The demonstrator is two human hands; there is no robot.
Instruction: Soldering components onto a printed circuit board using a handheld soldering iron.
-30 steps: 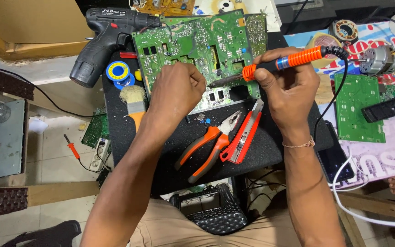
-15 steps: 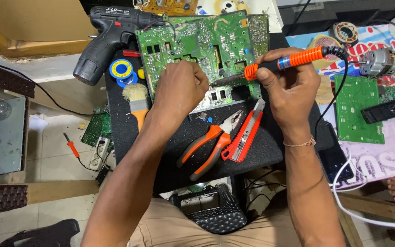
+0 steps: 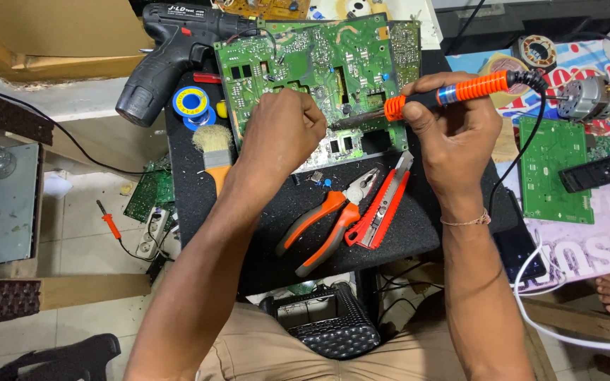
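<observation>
A large green circuit board (image 3: 333, 63) lies on a black mat (image 3: 262, 219). My right hand (image 3: 453, 134) grips an orange-handled soldering iron (image 3: 460, 92), whose tip points left onto the board's lower middle. My left hand (image 3: 280, 130) rests closed on the board's lower left, close to the iron's tip; whether it pinches anything is hidden. Below the board lie orange-handled pliers (image 3: 326, 219) and a red utility knife (image 3: 383, 208).
A black cordless drill (image 3: 171, 49), a blue solder spool (image 3: 190, 102) and a brush (image 3: 213, 152) sit left of the board. A second green board (image 3: 552, 169), a small motor (image 3: 587, 99) and a black remote (image 3: 598, 173) lie right. A white cable (image 3: 531, 282) runs by my right arm.
Both hands stay on the board; the iron's tip and left hand have shifted only slightly.
</observation>
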